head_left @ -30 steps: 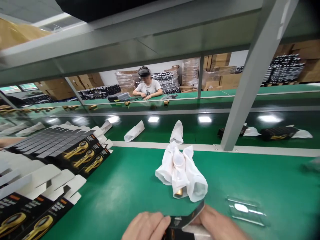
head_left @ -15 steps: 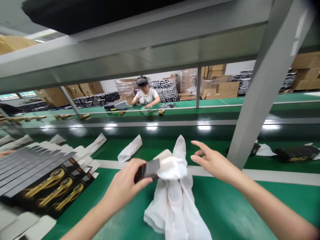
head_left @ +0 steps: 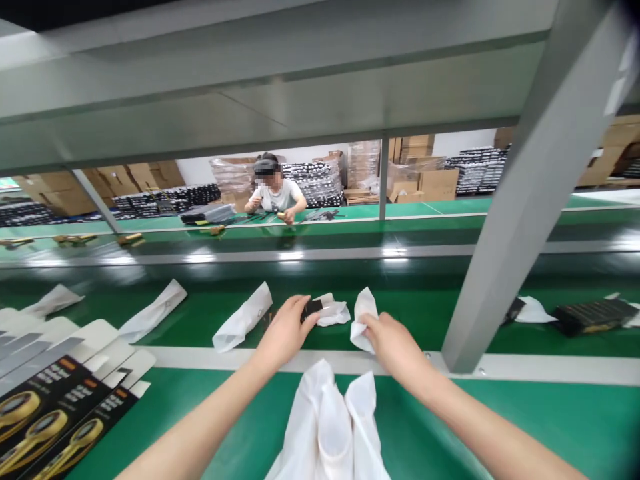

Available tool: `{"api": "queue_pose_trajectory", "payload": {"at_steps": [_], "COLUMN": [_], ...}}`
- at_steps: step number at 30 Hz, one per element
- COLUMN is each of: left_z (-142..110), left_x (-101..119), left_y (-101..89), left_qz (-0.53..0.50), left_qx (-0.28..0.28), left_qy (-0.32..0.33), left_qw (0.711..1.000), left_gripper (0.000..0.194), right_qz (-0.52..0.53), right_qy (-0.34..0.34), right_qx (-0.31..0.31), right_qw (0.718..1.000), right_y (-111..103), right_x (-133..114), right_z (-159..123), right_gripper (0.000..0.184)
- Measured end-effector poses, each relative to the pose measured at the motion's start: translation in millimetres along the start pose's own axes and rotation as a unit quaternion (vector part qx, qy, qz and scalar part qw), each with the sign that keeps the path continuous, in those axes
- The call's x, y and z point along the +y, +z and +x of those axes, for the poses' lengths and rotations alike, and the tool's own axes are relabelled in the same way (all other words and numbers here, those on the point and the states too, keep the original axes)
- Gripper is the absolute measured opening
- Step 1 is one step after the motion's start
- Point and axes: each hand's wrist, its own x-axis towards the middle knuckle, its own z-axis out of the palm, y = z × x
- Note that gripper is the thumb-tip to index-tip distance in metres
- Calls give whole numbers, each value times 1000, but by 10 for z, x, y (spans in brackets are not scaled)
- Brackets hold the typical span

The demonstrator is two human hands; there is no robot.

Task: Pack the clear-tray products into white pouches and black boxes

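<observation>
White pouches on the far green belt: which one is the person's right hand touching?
The white pouch under the right hand, its lower end covered by that hand. The neighbouring pouch lies apart, by the black card in the left hand.

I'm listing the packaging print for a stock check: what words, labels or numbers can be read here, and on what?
Nothing can be read for certain.
Black cartons: white print and small orange labels, too small and blurred to read.
Black card in the left hand: no readable text.
Black box at right: no readable text.
</observation>
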Motion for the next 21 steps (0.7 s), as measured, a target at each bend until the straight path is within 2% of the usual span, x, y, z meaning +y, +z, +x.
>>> {"api": "queue_pose_trajectory", "payload": {"at_steps": [2,4,5,7,9,10,12,14,16,17,19,21], "left_z": [-199,-425,-541,-775,-996,-1096,-1268,-1405,-1535,-1606,-1765,-1929], "left_x": [316,623,754,944,1026,1030,983,905,844,828,826,838], "left_y": [80,160,194,231,213,182,95,12,-14,8,132,352], "left_qz": [-124,-243,-294,-369,-437,-476,-548,-578,-558,-544,-524,-517], "left_qx": [-68,-130,-142,-129,-105,-94,-52,11,59,62,40,20], "left_qy": [-57,-106,-122,-144,-162,-173,-196,-215,-228,-240,-268,-282], "left_qw": [988,956,937,909,879,857,811,787,795,801,808,808], "left_gripper": [53,54,48,33,25,24,23,20,16,16,25,41], "right_qz": [4,8,8,0,17,48,123,105,11,-29,-76,-83], "right_qy": [-24,-74,-105,-166,-203,-203,-153,-62,-34,-47,-61,-46], "right_qx": [23,31,30,20,17,15,10,-4,-44,-60,-58,5], "right_qw": [999,997,994,986,979,978,981,993,998,997,993,996], "right_y": [-220,-433,-536,-734,-909,-978,-1052,-1016,-873,-778,-592,-471], "right_x": [-127,-336,-442,-586,-576,-506,-266,35,303,403,507,473], "right_z": [-174,-390,-512,-783,-1098,-1272,-1642,-2014,-2340,-2470,-2639,-2682], "right_gripper": [23,26,27,27,29,30,33,30,39,48,48,40]}}
